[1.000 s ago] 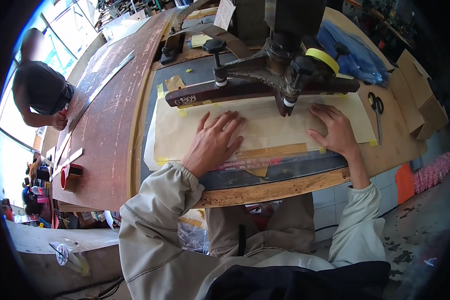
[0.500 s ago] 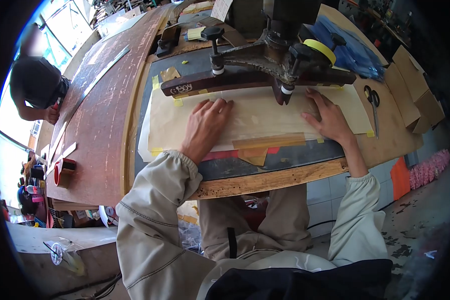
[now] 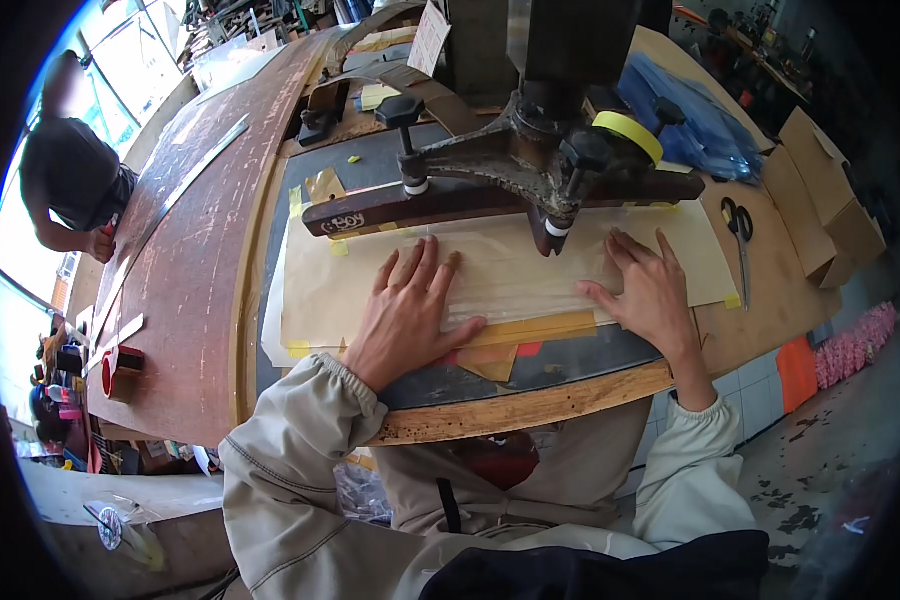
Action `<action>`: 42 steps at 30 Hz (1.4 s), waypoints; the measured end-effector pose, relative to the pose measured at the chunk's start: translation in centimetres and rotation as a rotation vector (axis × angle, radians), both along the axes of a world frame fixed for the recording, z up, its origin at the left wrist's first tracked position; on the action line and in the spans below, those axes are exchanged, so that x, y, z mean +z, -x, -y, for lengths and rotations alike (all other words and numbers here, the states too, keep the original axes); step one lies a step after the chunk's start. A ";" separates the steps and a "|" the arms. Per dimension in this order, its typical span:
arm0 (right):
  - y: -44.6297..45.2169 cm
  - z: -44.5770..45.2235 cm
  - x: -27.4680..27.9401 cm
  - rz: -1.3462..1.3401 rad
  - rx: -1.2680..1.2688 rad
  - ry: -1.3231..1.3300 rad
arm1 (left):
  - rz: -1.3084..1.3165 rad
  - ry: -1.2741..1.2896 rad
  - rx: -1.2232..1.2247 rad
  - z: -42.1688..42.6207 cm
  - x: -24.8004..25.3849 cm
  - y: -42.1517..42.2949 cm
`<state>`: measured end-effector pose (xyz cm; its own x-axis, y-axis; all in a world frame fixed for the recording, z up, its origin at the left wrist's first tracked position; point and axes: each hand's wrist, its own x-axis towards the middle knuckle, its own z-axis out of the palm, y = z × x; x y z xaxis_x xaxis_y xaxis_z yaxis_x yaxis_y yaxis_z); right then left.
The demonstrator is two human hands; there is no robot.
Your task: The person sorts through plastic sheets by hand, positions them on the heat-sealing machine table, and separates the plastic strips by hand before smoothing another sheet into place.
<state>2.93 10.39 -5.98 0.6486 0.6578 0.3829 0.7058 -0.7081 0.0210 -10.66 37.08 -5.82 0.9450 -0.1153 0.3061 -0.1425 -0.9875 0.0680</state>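
Observation:
My left hand [image 3: 402,318] lies with fingers spread on the left part of a cream paper sheet [image 3: 320,285], thumb pointing right. On the sheet's right part rests my right hand [image 3: 642,285], its fingers apart and thumb out to the left. A clear film seems to cover the sheet between them. Just beyond my fingertips runs a dark pressing bar [image 3: 470,208] under a heavy cast-iron press head [image 3: 515,165] with black knobs. Brown tape [image 3: 540,328] and yellow tape pieces hold the sheet's edges on the dark mat [image 3: 420,390].
A yellow tape roll [image 3: 628,137] sits on the press. Scissors [image 3: 740,245], blue plastic film [image 3: 685,115] and an open cardboard box [image 3: 820,200] are at the right. Another person [image 3: 75,170] stands at the far left beside a reddish board [image 3: 195,280] bearing a red tape dispenser [image 3: 120,375].
My left hand has spread its fingers and moved its thumb out to the right. The right hand's fingers have opened wider. The view has shifted slightly; the press still stands over the sheet.

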 end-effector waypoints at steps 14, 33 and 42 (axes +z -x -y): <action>-0.9 -0.3 -0.8 -0.065 -0.076 -0.012 | 0.034 0.124 0.003 -0.6 -1.3 -1.3; -0.5 -0.7 -0.3 -0.042 0.016 -0.158 | -0.004 -0.011 0.133 0.2 0.4 -0.6; -1.8 -0.6 -0.5 -0.084 0.024 -0.193 | 0.068 -0.056 0.093 0.6 0.5 -0.6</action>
